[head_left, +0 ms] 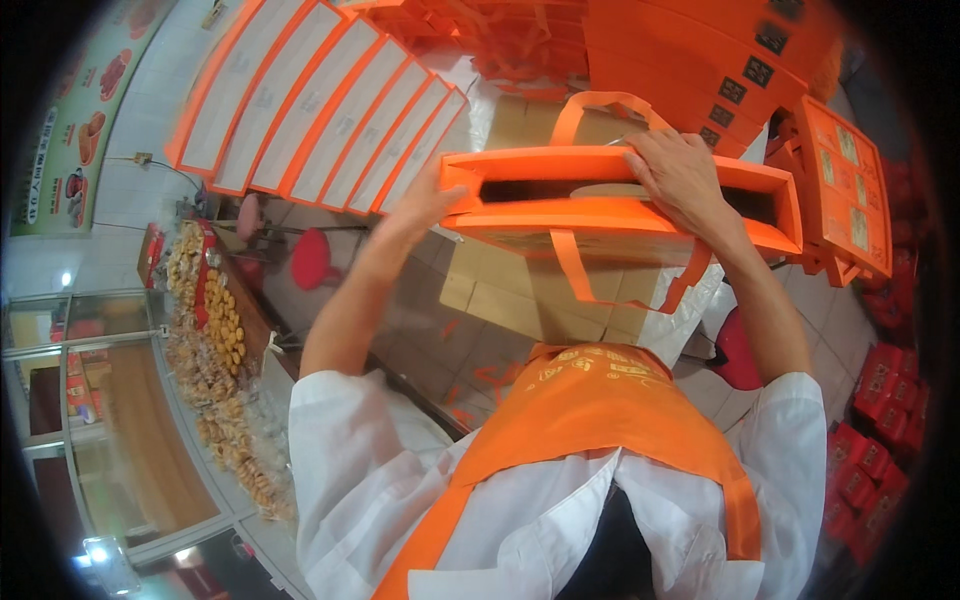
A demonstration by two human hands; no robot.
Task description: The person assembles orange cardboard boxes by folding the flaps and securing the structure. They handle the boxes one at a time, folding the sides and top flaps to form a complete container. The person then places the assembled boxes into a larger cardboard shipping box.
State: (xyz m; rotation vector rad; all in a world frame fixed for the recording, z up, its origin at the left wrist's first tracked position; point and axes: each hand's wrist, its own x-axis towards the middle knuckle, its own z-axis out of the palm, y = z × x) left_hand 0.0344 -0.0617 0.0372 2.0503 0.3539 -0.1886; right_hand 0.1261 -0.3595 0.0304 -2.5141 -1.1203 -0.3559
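An orange paper gift bag (620, 222) with orange ribbon handles is held up in front of me, its long narrow mouth facing up. My left hand (425, 200) grips the bag's left end, the thumb over the corner and the other fingers mostly hidden behind. Across the mouth lies my right hand (682, 175), its fingers bent at the far rim near the base of the far handle. Inside, the bag is dark, with a pale brown edge of something (610, 190) showing below my right hand.
Flattened cardboard (500, 290) lies beneath the bag. A row of orange-and-white boxes (320, 110) stands far left, with stacked orange boxes (690, 60) at the back. Packaged snacks (215, 330) fill a left counter. A red stool (312, 258) and red packages (885, 385) flank me.
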